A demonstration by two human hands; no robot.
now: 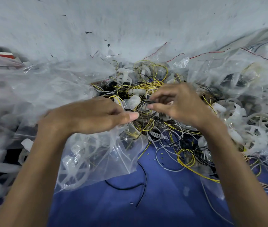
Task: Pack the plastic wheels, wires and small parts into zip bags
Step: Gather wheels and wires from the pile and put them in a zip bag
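Pinched between the thumb and fingertips of the right hand (179,104) is a small coil of thin black wires (143,110), poised at the mouth of a clear plastic zip bag (100,154). The left hand (94,115) grips the bag's lip, thumb pressed against curled fingers. White spoked plastic wheels (74,172) already lie inside the bag, which rests on a blue cloth (146,202). To do this well, pull the lip taut and wide, then feed the coil in as one loop. Strands seem to trail into the tangled heap of yellow and black wires (146,82) just behind, so free them first, or they will likely drag neighbours along.
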